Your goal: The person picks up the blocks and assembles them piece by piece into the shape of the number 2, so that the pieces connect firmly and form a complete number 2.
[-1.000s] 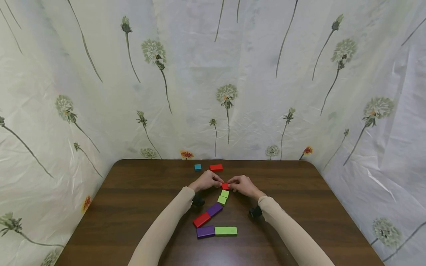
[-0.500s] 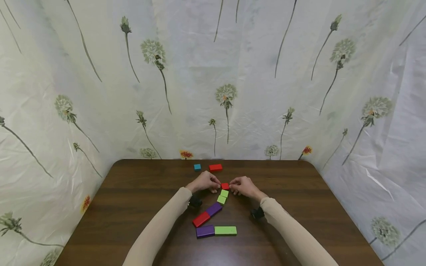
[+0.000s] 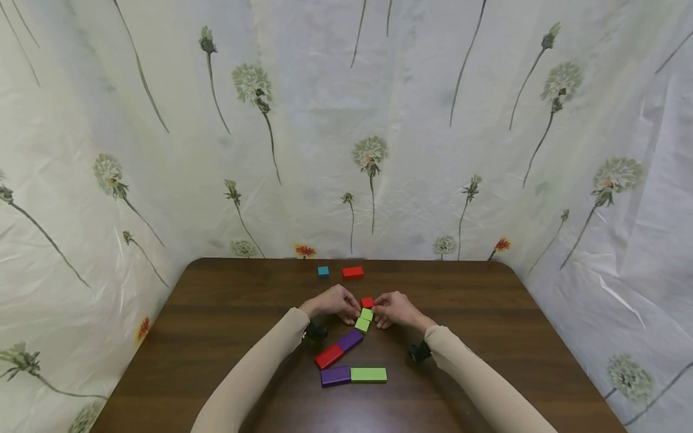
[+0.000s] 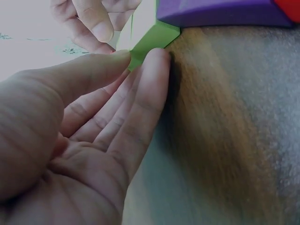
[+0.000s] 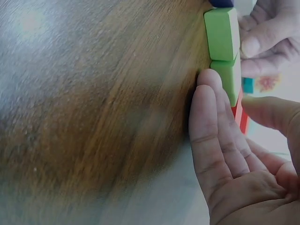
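Observation:
Two small light-green wooden blocks lie end to end, slightly offset: the farther green block and the nearer green block. Beyond them, lined up, sits a small red block. From the left side my left hand reaches to the green pair; in its wrist view thumb and extended fingers are right at a green side. Opposite, my right hand lies along the right side, its nearly straight fingers beside the farther green block and the thumb near its top.
Toward the front, a purple block and a red block form a slanted row. Closer still, a purple block meets a long green block. A blue block and a red block lie at the back edge.
Both hands have left the sides of the small red block and come slightly nearer, to the green pair. The blocks show no clear shift.

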A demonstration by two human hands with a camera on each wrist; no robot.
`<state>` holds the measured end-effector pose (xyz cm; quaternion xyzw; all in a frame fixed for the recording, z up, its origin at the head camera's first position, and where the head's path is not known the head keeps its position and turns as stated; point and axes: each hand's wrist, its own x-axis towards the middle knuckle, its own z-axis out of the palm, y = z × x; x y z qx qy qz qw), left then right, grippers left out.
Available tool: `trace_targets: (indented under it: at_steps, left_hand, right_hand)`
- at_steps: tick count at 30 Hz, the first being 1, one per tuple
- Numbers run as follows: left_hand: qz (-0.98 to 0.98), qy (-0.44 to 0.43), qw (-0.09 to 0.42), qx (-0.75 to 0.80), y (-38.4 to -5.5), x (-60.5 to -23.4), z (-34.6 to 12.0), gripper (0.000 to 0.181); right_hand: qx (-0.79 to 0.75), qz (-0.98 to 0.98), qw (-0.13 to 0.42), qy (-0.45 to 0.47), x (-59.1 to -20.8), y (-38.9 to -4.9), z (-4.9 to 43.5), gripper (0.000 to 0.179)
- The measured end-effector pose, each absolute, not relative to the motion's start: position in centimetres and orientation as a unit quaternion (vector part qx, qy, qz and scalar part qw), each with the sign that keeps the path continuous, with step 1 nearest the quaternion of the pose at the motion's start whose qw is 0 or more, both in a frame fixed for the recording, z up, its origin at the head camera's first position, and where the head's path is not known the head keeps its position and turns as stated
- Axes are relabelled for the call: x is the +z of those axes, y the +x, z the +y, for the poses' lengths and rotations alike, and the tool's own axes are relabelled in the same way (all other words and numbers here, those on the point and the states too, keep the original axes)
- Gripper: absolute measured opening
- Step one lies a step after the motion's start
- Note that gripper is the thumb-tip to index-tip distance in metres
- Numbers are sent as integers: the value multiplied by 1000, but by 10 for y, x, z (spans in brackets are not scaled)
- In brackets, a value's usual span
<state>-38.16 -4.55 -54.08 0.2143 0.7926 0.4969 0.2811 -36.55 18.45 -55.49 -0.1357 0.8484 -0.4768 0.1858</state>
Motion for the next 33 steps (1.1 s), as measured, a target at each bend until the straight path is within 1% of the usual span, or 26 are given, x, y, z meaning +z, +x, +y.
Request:
trace_targets:
  at_steps: [6,23,30,33]
  left_hand:
    - [780,211,292,512,-381,-543,-46,20]
    - [774,204,294,522,-382,-548,-48,22]
    - [766,202,298,533,-381,-547,-49,23]
    - [770,200,293,531,-381,-547,-50,23]
  right_hand:
    - [-487,843,192,-125,-553,-364,184,35]
    - [-496,834,207,-126,-554,-366,176,36]
    - [-499,833,201,-128,-553,-366,173,37]
    - [-502,833,201,-119,-553,-364,173,35]
